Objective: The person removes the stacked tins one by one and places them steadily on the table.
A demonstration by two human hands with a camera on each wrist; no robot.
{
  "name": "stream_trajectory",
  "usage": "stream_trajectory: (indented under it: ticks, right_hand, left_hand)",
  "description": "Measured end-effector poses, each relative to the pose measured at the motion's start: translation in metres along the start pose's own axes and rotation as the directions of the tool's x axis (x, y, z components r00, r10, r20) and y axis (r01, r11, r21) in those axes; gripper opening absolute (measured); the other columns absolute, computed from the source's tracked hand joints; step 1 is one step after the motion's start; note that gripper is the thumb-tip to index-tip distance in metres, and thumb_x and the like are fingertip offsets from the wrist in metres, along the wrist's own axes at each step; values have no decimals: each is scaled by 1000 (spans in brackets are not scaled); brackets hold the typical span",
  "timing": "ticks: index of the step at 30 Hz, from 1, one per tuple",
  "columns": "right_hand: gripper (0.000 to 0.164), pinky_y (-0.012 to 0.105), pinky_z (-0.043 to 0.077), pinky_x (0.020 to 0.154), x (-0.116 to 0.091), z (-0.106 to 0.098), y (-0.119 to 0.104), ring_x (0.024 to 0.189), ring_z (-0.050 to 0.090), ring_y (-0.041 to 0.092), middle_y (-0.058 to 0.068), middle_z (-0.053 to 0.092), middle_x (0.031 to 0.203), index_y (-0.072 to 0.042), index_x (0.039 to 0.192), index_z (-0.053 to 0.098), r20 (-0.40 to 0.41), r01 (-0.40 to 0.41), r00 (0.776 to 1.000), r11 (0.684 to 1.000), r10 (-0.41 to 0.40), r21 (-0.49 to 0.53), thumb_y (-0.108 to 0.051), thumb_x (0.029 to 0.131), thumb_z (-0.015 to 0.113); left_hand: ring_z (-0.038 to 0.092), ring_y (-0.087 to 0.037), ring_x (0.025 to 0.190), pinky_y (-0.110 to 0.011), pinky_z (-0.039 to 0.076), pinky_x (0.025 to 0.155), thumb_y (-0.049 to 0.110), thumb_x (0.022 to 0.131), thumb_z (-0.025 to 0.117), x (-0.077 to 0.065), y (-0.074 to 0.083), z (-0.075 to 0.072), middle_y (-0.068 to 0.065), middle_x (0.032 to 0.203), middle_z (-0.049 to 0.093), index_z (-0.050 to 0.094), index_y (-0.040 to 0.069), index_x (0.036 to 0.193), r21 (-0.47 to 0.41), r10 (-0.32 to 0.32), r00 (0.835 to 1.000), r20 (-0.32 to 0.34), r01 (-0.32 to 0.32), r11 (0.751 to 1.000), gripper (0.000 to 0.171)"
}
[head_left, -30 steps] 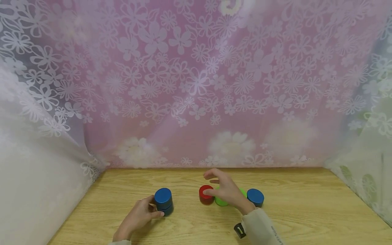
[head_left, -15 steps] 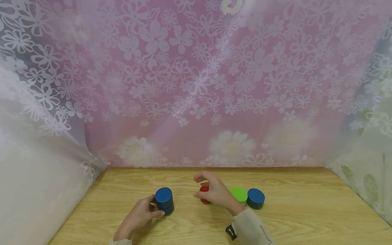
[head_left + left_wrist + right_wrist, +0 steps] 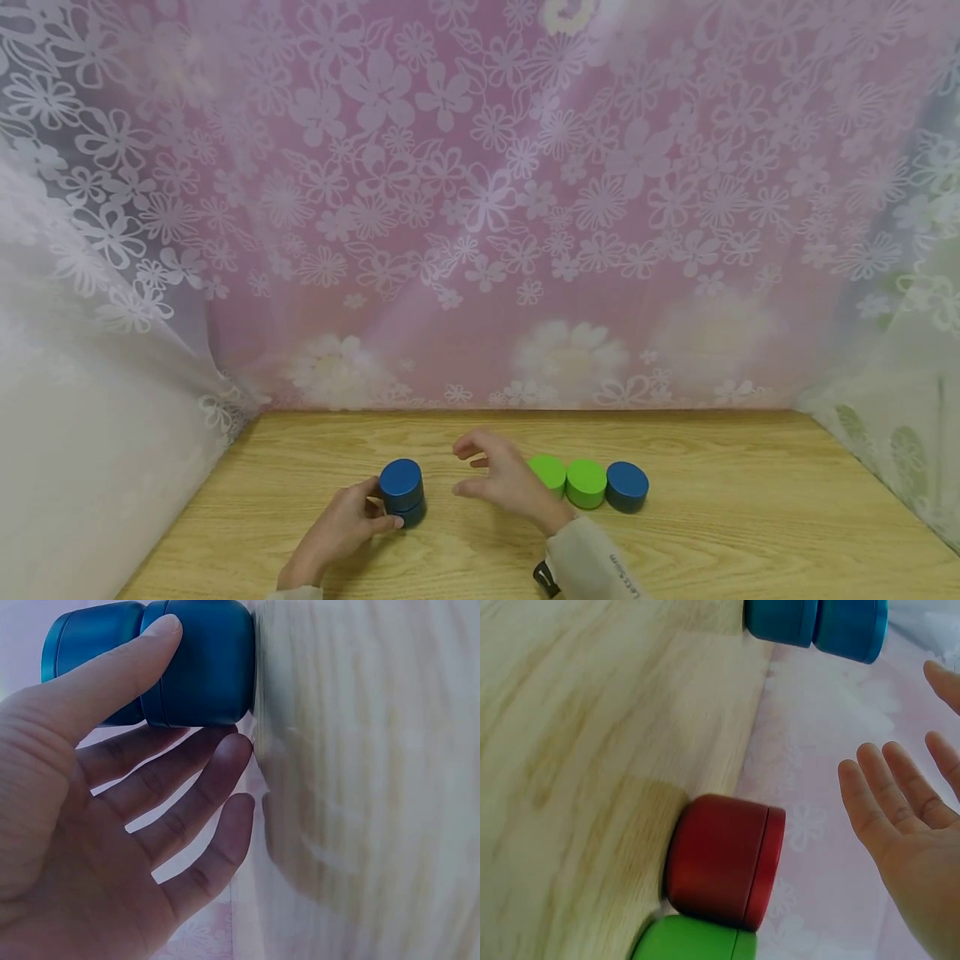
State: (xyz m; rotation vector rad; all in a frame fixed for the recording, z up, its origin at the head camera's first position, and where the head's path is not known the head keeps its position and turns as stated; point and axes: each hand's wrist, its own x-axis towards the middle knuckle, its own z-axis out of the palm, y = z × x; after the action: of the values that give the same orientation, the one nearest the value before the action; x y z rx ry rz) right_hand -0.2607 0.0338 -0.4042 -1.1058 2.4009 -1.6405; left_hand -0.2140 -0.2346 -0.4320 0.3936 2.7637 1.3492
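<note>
Two round blue lidded tins stand one on the other left of centre in the head view, the upper tin (image 3: 401, 482) squarely over the lower tin (image 3: 413, 513). My left hand (image 3: 339, 525) holds the lower tin (image 3: 210, 675) from the left, its thumb on the near side and fingertips behind. In the air to the right of the stack is my right hand (image 3: 504, 482), palm towards the tins, fingers and thumb spread around nothing. A red tin (image 3: 720, 859) stands below it, showing in the right wrist view but hidden behind that hand in the head view.
Right of the red tin, a green tin (image 3: 547, 473), a second green tin (image 3: 587, 483) and a blue tin (image 3: 627, 487) form a row on the wooden table (image 3: 720, 517). A pink flowered curtain (image 3: 480, 250) hangs along the back edge, with pale sheets at both sides.
My right hand has moved left, past the red tin towards the blue stack, uncovering the green tins. The left hand and the two stacked tins have stayed in place.
</note>
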Motion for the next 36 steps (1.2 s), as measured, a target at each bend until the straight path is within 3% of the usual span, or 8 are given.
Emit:
stream_trajectory:
  ticks: [6, 17, 24, 36]
  right_hand:
    - [35, 58, 50, 96, 1, 5, -2, 114, 58, 41, 11, 62, 118, -2, 117, 62, 9, -24, 1000, 1000, 24, 18, -1, 87, 79]
    - [35, 52, 52, 96, 7, 15, -5, 112, 60, 36, 7, 63, 117, -4, 118, 62, 15, -21, 1000, 1000, 22, -16, -3, 87, 79]
    - [35, 52, 52, 96, 10, 22, -7, 113, 59, 39, 8, 64, 119, -4, 119, 63, 24, -21, 999, 1000, 22, -22, -3, 88, 79]
    - [55, 49, 50, 101, 15, 36, -7, 126, 56, 38, 16, 59, 138, -2, 138, 58, 71, -66, 995, 998, 66, 0, -2, 87, 79]
  left_hand:
    - [64, -19, 82, -36, 55, 71, 13, 86, 83, 0, 1, 0, -9, 101, 69, 65, -6, 115, -4, 17, 1000, 2, -17, 1000, 39]
    - [65, -21, 83, -39, 56, 72, 13, 86, 83, -1, -1, -1, -9, 103, 68, 63, -6, 118, -7, 16, 1000, 10, -16, 1000, 42]
    - [64, -21, 83, -39, 55, 72, 13, 86, 83, -1, 0, -1, -10, 103, 68, 63, -6, 119, -8, 13, 1000, 8, -13, 1000, 43]
    - [64, -21, 82, -38, 55, 70, 12, 86, 82, 1, -1, -2, -9, 101, 68, 64, -6, 116, 0, 24, 1000, 14, -24, 1000, 39]
